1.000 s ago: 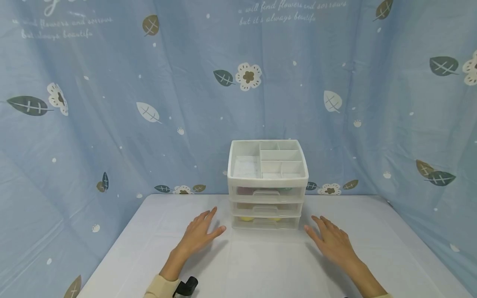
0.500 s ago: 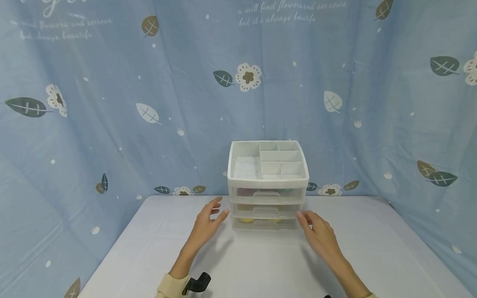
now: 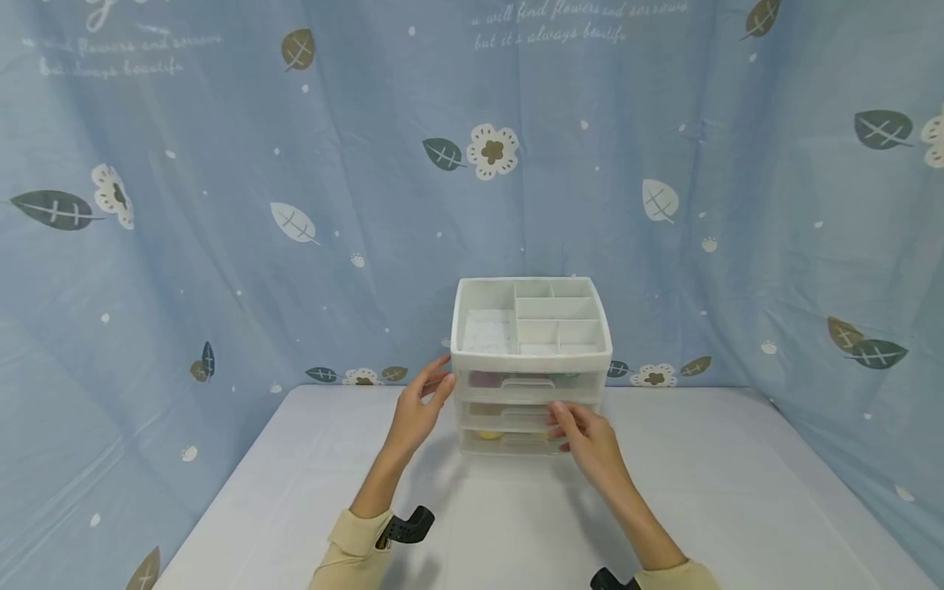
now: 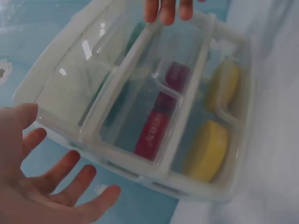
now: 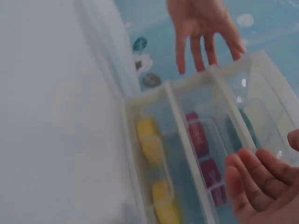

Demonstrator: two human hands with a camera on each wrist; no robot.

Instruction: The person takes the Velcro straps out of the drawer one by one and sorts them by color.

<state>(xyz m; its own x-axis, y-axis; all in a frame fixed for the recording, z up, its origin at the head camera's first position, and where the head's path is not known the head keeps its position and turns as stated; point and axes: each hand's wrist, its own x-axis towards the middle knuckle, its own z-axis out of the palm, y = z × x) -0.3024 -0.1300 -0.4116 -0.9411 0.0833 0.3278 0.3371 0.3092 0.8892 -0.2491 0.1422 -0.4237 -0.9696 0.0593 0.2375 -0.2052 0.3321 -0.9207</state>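
Observation:
A white organizer with three clear drawers [image 3: 531,360] stands against the back cloth. My left hand [image 3: 413,418] is at its left side, fingers spread; in the left wrist view the thumb tip overlaps the upper corner. In front of the right half of the lower drawers, my right hand [image 3: 596,449] is raised with loosely bent fingers and holds nothing. Through the drawer fronts show yellow rounded things [image 4: 208,151] at the bottom, dark red packets with lettering [image 4: 153,134] in the middle, and something green [image 5: 247,128] at the top. All drawers are pushed in.
The organizer's top tray [image 3: 487,328] has several compartments. A white cloth covers the table [image 3: 516,524]. Behind and at the sides hangs a blue curtain [image 3: 369,164] printed with leaves and flowers. Black wrist-worn devices [image 3: 413,526] are on both wrists.
Both hands have moved forward to the organizer. The left has risen to its upper left side; the right has moved inward, in front of the drawers. The organizer has not moved.

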